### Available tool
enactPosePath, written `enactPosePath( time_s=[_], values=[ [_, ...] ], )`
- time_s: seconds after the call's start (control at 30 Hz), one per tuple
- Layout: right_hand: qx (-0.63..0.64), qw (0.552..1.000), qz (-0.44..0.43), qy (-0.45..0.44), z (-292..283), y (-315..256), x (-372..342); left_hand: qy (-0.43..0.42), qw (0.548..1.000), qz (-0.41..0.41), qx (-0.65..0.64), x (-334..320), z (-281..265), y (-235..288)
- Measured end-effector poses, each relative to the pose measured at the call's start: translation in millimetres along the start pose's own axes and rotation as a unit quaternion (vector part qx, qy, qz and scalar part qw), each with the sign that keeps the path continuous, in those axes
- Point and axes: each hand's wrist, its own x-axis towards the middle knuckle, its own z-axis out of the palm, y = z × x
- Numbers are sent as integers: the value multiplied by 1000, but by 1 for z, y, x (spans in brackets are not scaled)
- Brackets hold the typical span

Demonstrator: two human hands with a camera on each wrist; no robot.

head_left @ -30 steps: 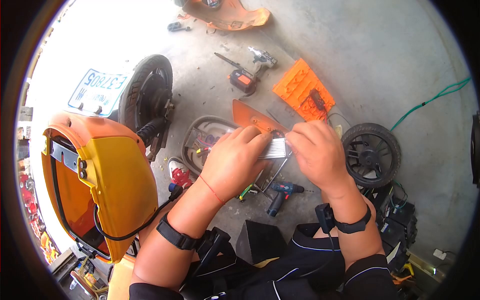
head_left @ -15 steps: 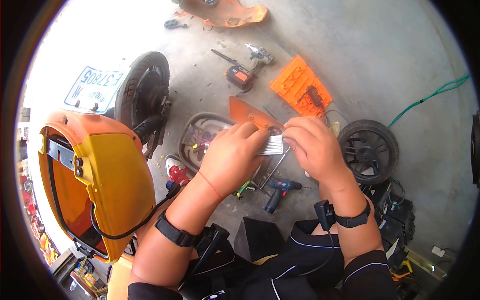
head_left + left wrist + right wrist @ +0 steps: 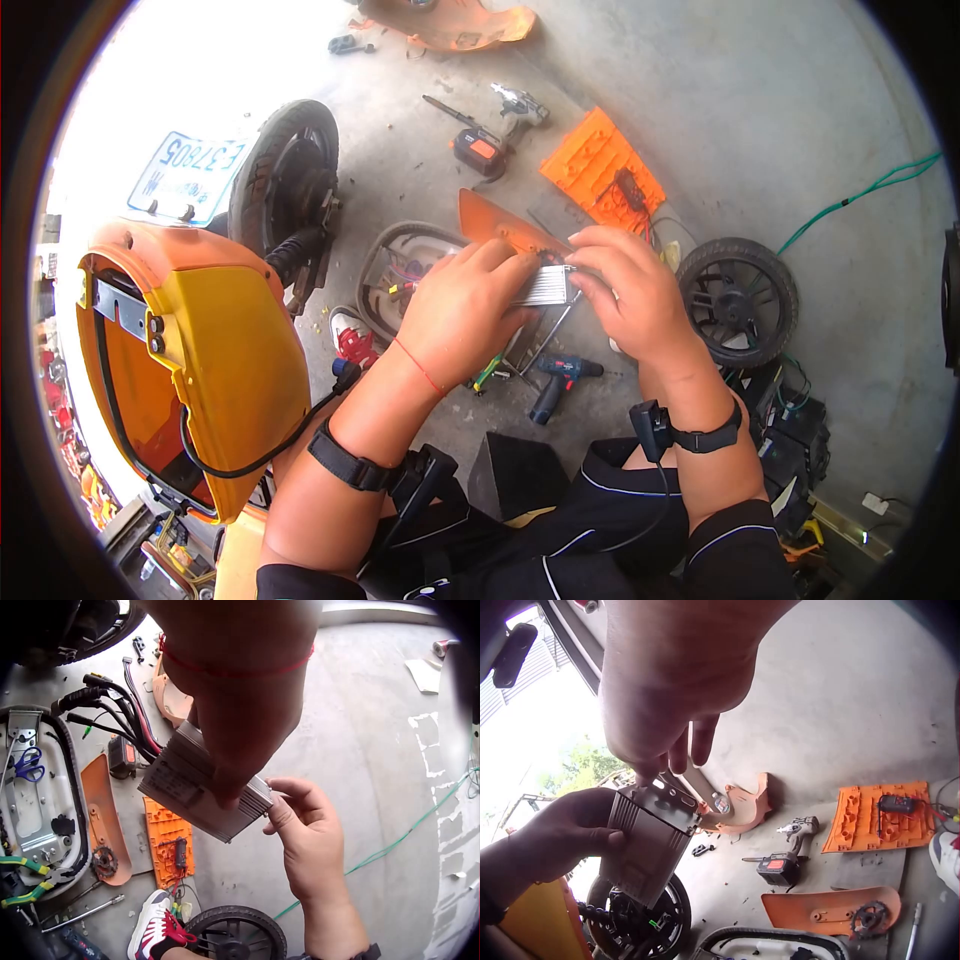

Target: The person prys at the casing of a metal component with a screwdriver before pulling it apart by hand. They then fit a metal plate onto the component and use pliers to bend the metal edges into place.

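- Nearest, black straps [image 3: 350, 465] circle both of the person's forearms.
- The left hand [image 3: 465, 315] grips a finned metal box [image 3: 545, 287] between thumb and fingers, holding it tilted above the floor.
- The right hand [image 3: 630, 295] has its fingers bent and its thumb and forefinger at the box's near-side end; whether they pinch anything there, one cannot tell.
- From the opposite end of the box extend dark cables [image 3: 139, 716].
- To the left stands a yellow-and-orange body panel [image 3: 245, 375], with a tyre [image 3: 250, 200] and a number plate [image 3: 190, 178] beyond.
- Below the hands, a cordless drill [image 3: 548, 400] lies on the floor.
- A rimmed tray [image 3: 76, 787] contains blue-handled scissors [image 3: 30, 766]; green-and-yellow pliers [image 3: 30, 864] lie at its edge.
- To the right lies a spoked wheel [image 3: 737, 303].
- Past the hands are a curved orange piece [image 3: 495, 218] and a ribbed orange panel [image 3: 595, 155].
- Farther off rests an impact wrench [image 3: 518, 108], and beyond it a larger orange shell [image 3: 470, 25].
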Motion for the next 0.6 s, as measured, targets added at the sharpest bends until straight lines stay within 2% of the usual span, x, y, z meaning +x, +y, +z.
enactPosePath(
  time_s=[0.17, 0.23, 0.6],
  values=[
    [-30, 999, -12, -3, 0, -1, 0, -4, 1000, 7, 7, 1, 1, 1],
    [-81, 995, -56, -3, -2, 0, 1, -13, 1000, 15, 12, 2, 0, 1],
    [-53, 998, -25, -7, -1, 0, -1, -1, 1000, 12, 13, 2, 4, 1]
  ],
)
